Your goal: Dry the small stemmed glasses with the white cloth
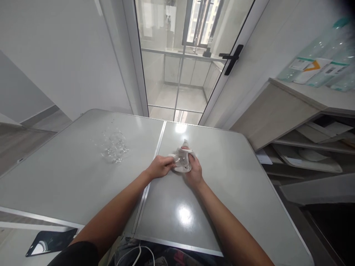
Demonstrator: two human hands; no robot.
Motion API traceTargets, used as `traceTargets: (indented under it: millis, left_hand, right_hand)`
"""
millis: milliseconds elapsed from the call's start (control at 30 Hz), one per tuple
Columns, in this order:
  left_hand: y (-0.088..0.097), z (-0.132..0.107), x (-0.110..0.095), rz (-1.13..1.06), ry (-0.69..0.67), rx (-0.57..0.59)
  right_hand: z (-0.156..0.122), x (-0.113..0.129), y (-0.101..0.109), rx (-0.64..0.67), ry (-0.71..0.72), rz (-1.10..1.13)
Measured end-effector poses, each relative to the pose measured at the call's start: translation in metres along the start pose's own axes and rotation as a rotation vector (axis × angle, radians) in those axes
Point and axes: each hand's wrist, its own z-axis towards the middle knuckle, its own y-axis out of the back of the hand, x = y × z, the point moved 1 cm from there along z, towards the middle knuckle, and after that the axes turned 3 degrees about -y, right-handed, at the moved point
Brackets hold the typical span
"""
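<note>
Just right of the table's seam, a clear glass-like piece is held between my two hands, its exact kind hard to make out. My left hand pinches its left side with thumb and fingers. A white cloth wraps behind and under the piece. My right hand is closed around the cloth and the right side of the piece, thumb in front. To the left on the table lies a cluster of clear, shiny transparent pieces, whose outlines blur together.
The grey-white table has a metal seam. A dark phone or tablet lies at the lower left. Beyond the table stands a glass door with a black handle. At right, a shelf unit carries large plastic bottles.
</note>
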Motion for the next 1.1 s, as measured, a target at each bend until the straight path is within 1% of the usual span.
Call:
traceTargets:
  millis: [67,100,167,233,267,300,333,367,400,467,500,533,600,667,800,900,1100]
  left_hand:
    - [-0.001,0.000,-0.001,0.016,0.051,-0.033]
    - [-0.002,-0.001,-0.001,0.013,0.067,-0.026]
    - [-0.005,-0.001,-0.002,-0.001,0.129,-0.048]
    - [-0.007,-0.001,0.000,-0.019,0.195,-0.108]
    - [-0.008,0.000,0.002,-0.045,0.240,-0.143]
    - [-0.008,0.001,0.003,-0.101,0.291,-0.193]
    - [-0.008,0.002,0.004,-0.189,0.333,-0.252]
    - [-0.007,0.004,0.004,-0.291,0.368,-0.309]
    - [-0.006,0.005,0.004,-0.402,0.393,-0.359]
    - [-0.003,0.008,0.003,-0.601,0.420,-0.423]
    - [-0.001,0.009,0.003,-0.668,0.426,-0.432]
    - [0.001,0.010,0.002,-0.713,0.427,-0.431]
    - [0.004,0.011,0.002,-0.754,0.425,-0.414]
    - [0.005,0.012,0.002,-0.773,0.431,-0.398]
    - [0.003,0.013,0.006,-0.807,0.490,-0.410]
    - [-0.001,0.013,0.012,-0.814,0.510,-0.413]
    - [-0.008,0.007,0.023,-0.804,0.492,-0.393]
  right_hand:
    - [-0.002,-0.004,-0.005,-0.001,-0.015,0.123]
    - [-0.002,-0.006,-0.005,0.000,-0.022,0.149]
    - [0.000,-0.011,-0.001,-0.051,-0.009,0.131]
    - [0.005,-0.018,0.011,-0.169,0.049,0.022]
    - [0.007,-0.020,0.017,-0.232,0.093,-0.068]
    - [0.008,-0.022,0.023,-0.273,0.132,-0.186]
    - [0.009,-0.022,0.027,-0.282,0.174,-0.326]
    - [0.008,-0.021,0.029,-0.242,0.229,-0.484]
    - [0.006,-0.019,0.029,-0.171,0.284,-0.634]
    - [0.000,-0.014,0.021,0.045,0.373,-0.912]
    - [-0.003,-0.012,0.015,0.180,0.396,-1.040]
    - [-0.006,-0.011,0.008,0.266,0.391,-1.170]
    - [-0.010,-0.010,-0.002,0.353,0.387,-1.358]
    - [-0.011,-0.009,-0.008,0.374,0.371,-1.457]
    - [-0.010,-0.010,-0.010,0.414,0.349,-1.530]
    - [-0.009,-0.012,-0.013,0.452,0.313,-1.632]
    - [-0.008,-0.011,-0.023,0.430,0.224,-1.744]
